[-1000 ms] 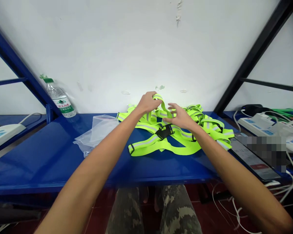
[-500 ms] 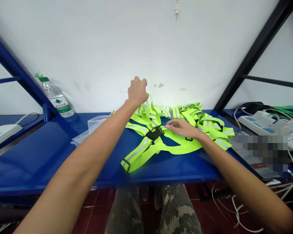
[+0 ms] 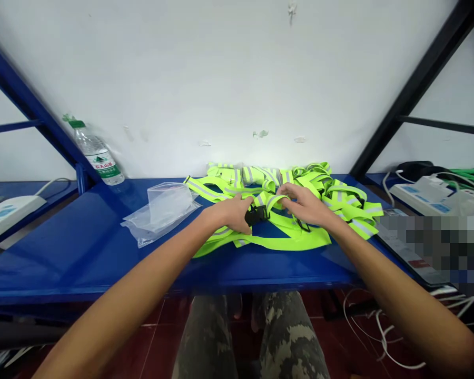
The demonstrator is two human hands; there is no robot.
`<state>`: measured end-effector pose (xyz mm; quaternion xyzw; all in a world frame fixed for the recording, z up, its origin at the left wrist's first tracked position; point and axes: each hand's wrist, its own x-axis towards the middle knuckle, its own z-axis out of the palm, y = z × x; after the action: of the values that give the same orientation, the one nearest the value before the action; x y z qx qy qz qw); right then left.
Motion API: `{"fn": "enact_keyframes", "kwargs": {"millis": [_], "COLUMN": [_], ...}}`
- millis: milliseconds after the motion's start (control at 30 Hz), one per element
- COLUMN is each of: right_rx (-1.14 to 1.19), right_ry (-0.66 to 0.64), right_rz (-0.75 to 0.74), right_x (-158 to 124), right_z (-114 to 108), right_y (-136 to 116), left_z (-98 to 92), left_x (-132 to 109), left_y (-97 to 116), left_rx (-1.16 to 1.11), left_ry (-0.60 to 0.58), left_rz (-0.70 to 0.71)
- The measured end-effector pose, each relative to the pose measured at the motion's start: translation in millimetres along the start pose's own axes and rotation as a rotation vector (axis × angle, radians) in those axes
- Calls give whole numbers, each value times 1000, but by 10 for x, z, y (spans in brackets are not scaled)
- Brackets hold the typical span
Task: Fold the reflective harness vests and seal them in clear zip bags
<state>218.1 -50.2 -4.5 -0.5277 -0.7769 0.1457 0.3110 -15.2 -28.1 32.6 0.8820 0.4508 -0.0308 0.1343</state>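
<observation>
Neon yellow-green reflective straps (image 3: 284, 241) with grey stripes lie across the blue table in front of me. At their middle is a black plastic buckle (image 3: 256, 215). My left hand (image 3: 234, 213) grips the buckle's left side, with its fingertips partly hidden. Just right of it, my right hand (image 3: 302, 202) is closed on a strap (image 3: 275, 199), which bends up in a loop at the fingers. A small black slider (image 3: 302, 225) hangs below the right hand. More bundled straps (image 3: 342, 197) are heaped beyond and to the right of this hand.
Clear plastic bags (image 3: 168, 202) lie left of the straps. A water bottle (image 3: 98, 155) leans by the blue frame post at the back left. White power strips (image 3: 422, 197) and cables sit at the right, beside a flat dark package (image 3: 403, 245). A white wall stands behind.
My left hand has come down from above the straps to the buckle. My right hand has lifted a strap slightly. The near strap end has shifted back, and the view has moved a little.
</observation>
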Motion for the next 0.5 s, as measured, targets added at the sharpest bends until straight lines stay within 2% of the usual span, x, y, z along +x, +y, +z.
{"fn": "enact_keyframes", "kwargs": {"millis": [133, 233, 367, 433, 500], "right_rx": [-170, -273, -327, -377, -396], "right_ry": [-116, -130, -138, -132, -138], "right_rz": [-84, -164, -79, -27, -47], "right_x": [-150, -254, -296, -284, -269], "right_z": [-5, 73, 204, 243, 250], "right_y": [-127, -235, -282, -239, -171], "left_z": [150, 248, 391, 444, 477], "left_x": [-56, -98, -187, -240, -304], "left_y": [-62, -83, -105, -124, -142], "left_rx": [42, 28, 20, 3, -13], "left_ry": [47, 186, 401, 468, 510], "left_rz": [87, 118, 180, 212, 237]}}
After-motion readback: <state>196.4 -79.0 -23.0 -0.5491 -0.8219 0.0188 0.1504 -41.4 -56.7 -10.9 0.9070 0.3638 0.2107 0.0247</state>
